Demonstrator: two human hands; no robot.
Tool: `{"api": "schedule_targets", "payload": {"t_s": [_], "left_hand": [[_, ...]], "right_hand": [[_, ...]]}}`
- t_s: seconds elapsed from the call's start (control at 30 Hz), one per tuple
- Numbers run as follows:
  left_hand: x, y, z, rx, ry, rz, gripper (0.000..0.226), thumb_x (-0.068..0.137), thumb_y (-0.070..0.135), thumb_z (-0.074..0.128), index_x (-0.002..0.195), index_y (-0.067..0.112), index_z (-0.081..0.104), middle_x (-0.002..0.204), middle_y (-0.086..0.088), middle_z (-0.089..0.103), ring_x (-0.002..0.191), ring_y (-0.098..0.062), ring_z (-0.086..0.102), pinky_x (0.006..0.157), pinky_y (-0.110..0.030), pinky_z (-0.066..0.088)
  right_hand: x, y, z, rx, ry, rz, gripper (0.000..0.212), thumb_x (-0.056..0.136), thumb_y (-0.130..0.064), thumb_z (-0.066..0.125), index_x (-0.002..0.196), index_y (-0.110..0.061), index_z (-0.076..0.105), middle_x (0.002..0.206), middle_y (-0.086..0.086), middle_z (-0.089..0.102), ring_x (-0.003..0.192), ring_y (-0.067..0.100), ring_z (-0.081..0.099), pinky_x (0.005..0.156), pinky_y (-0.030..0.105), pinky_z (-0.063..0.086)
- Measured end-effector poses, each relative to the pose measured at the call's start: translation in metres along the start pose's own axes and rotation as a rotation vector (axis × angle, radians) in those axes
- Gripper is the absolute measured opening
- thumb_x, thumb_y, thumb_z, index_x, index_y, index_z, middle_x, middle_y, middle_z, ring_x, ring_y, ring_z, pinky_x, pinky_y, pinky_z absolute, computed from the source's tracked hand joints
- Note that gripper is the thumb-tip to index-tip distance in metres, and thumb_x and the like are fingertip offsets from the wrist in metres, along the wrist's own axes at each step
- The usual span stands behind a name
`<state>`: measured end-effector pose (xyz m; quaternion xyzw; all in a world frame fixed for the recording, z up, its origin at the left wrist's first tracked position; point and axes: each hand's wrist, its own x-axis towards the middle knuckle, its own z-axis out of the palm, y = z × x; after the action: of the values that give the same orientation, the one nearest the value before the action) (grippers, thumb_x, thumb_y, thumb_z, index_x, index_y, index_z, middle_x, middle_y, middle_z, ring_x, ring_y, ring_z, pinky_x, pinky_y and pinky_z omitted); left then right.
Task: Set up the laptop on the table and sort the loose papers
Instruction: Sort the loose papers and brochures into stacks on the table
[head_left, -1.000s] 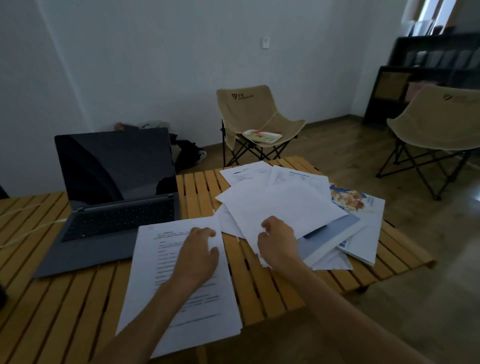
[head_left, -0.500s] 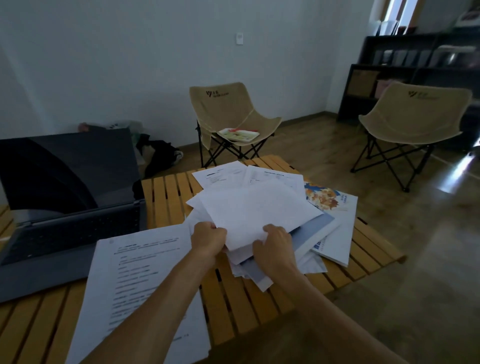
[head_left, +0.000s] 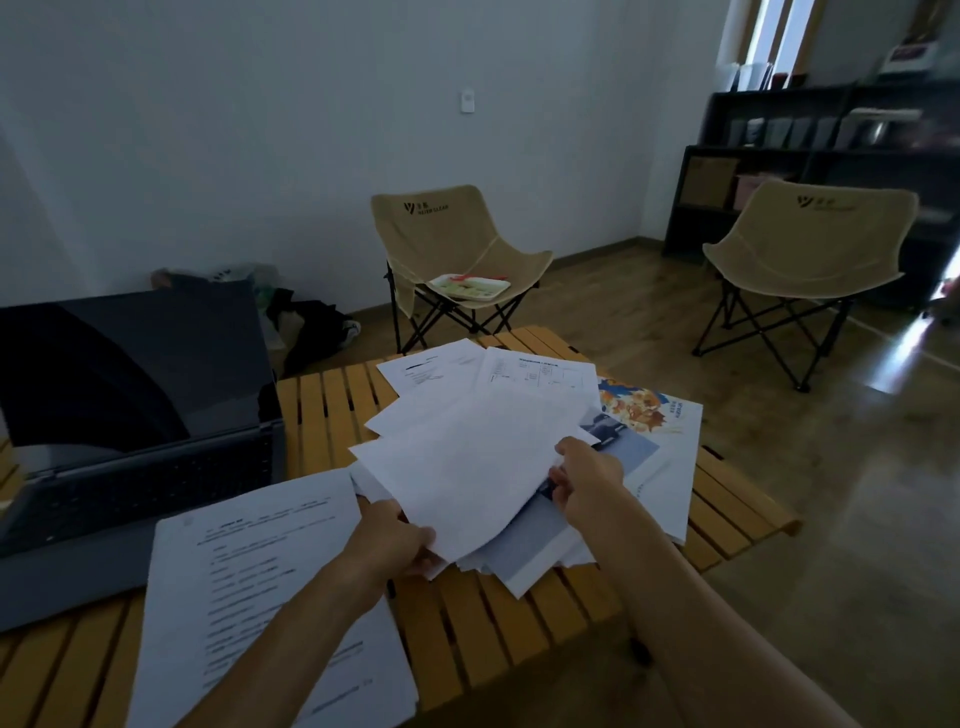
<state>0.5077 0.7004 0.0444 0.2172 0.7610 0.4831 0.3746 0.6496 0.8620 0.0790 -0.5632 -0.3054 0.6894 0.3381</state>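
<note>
An open dark laptop (head_left: 140, 415) with a black screen stands on the left of the slatted wooden table (head_left: 322, 410). A printed sheet (head_left: 260, 582) lies flat in front of it. A loose heap of white papers (head_left: 467, 452) covers the table's right half, over a blue-grey booklet (head_left: 631, 457) and a colourful brochure (head_left: 654, 415). My left hand (head_left: 395, 538) grips the near left corner of the top blank sheets. My right hand (head_left: 584, 475) pinches their right edge.
Two beige folding chairs stand beyond the table, one (head_left: 452, 260) holding a tray, the other (head_left: 800, 260) at the right. A dark shelf unit (head_left: 810, 156) lines the right wall. Dark bags (head_left: 311, 332) lie by the far wall. Wooden floor surrounds the table.
My left hand left the printed sheet and took the heap's left corner. My right hand slid along to the right edge. The top sheets are lifted slightly. The view has turned right.
</note>
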Motion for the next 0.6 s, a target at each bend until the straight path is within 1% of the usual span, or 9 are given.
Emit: {"api": "schedule_targets", "payload": {"t_s": [0.1, 0.17, 0.23, 0.3, 0.37, 0.43, 0.5, 0.57, 0.6], "left_hand": [[0.003, -0.002, -0.002, 0.026, -0.004, -0.013, 0.024, 0.087, -0.006, 0.062, 0.109, 0.005, 0.063, 0.105, -0.017, 0.067, 0.092, -0.03, 0.067, 0.074, -0.04, 0.061], [0.002, -0.002, -0.001, 0.065, 0.067, 0.007, 0.029, 0.085, -0.001, 0.066, 0.112, 0.006, 0.06, 0.109, -0.017, 0.066, 0.093, -0.03, 0.066, 0.072, -0.039, 0.06], [0.0, -0.002, 0.003, 0.309, 0.296, 0.086, 0.06, 0.083, 0.017, 0.073, 0.133, 0.003, 0.043, 0.122, -0.016, 0.054, 0.103, -0.031, 0.06, 0.073, -0.036, 0.055], [-0.005, 0.003, 0.01, 0.663, 0.525, 0.303, 0.084, 0.085, 0.044, 0.068, 0.147, 0.008, 0.024, 0.141, -0.015, 0.037, 0.122, -0.031, 0.049, 0.093, -0.04, 0.049], [-0.013, 0.017, 0.028, 0.803, 0.44, 0.555, 0.088, 0.085, 0.062, 0.057, 0.152, 0.016, 0.023, 0.152, -0.006, 0.03, 0.137, -0.025, 0.036, 0.111, -0.041, 0.034], [-0.016, 0.03, 0.05, 0.873, 0.312, 0.625, 0.085, 0.088, 0.06, 0.056, 0.153, 0.021, 0.019, 0.156, -0.002, 0.028, 0.141, -0.022, 0.033, 0.115, -0.039, 0.029], [-0.015, 0.047, 0.057, 0.877, 0.377, 0.627, 0.076, 0.092, 0.045, 0.059, 0.152, 0.021, 0.018, 0.151, -0.003, 0.037, 0.132, -0.023, 0.046, 0.106, -0.036, 0.042], [-0.017, 0.064, 0.043, 0.854, 0.473, 0.677, 0.057, 0.093, 0.035, 0.062, 0.141, 0.024, 0.033, 0.131, -0.002, 0.055, 0.109, -0.019, 0.061, 0.084, -0.03, 0.054], [-0.023, 0.073, 0.032, 0.847, 0.504, 0.731, 0.044, 0.093, 0.035, 0.062, 0.131, 0.024, 0.042, 0.121, 0.0, 0.061, 0.096, -0.015, 0.064, 0.075, -0.026, 0.055]], "right_hand": [[0.008, 0.001, 0.003, -0.116, -0.074, -0.009, 0.021, 0.092, -0.011, 0.064, 0.08, -0.009, 0.048, 0.061, 0.007, 0.045, 0.052, 0.016, 0.042, 0.037, 0.021, 0.028], [0.01, 0.006, 0.006, -0.244, -0.112, -0.056, 0.02, 0.093, -0.008, 0.062, 0.077, -0.008, 0.051, 0.059, 0.008, 0.046, 0.05, 0.016, 0.04, 0.035, 0.019, 0.027], [0.01, 0.009, 0.007, -0.303, -0.11, -0.136, 0.02, 0.092, -0.004, 0.058, 0.073, -0.007, 0.052, 0.059, 0.01, 0.049, 0.048, 0.017, 0.041, 0.036, 0.02, 0.029], [0.003, 0.006, 0.008, -0.308, -0.124, -0.211, 0.015, 0.092, -0.006, 0.056, 0.077, -0.006, 0.055, 0.06, 0.01, 0.051, 0.049, 0.018, 0.043, 0.039, 0.022, 0.032], [-0.009, 0.0, 0.01, -0.288, -0.168, -0.313, 0.011, 0.093, -0.008, 0.056, 0.082, -0.006, 0.059, 0.062, 0.009, 0.053, 0.051, 0.017, 0.047, 0.044, 0.023, 0.038], [-0.025, -0.007, 0.012, -0.259, -0.231, -0.417, 0.01, 0.095, -0.011, 0.057, 0.087, -0.006, 0.062, 0.065, 0.01, 0.058, 0.056, 0.018, 0.051, 0.05, 0.027, 0.041], [-0.044, -0.014, 0.015, -0.248, -0.313, -0.523, 0.011, 0.098, -0.017, 0.058, 0.097, -0.01, 0.066, 0.074, 0.008, 0.066, 0.063, 0.017, 0.06, 0.056, 0.026, 0.046], [-0.058, -0.019, 0.017, -0.247, -0.44, -0.617, 0.019, 0.101, -0.028, 0.056, 0.107, -0.014, 0.067, 0.09, 0.003, 0.074, 0.077, 0.014, 0.07, 0.065, 0.025, 0.053], [-0.063, -0.02, 0.017, -0.254, -0.483, -0.657, 0.025, 0.101, -0.034, 0.054, 0.113, -0.017, 0.066, 0.099, 0.0, 0.074, 0.088, 0.013, 0.071, 0.072, 0.025, 0.054]]}}
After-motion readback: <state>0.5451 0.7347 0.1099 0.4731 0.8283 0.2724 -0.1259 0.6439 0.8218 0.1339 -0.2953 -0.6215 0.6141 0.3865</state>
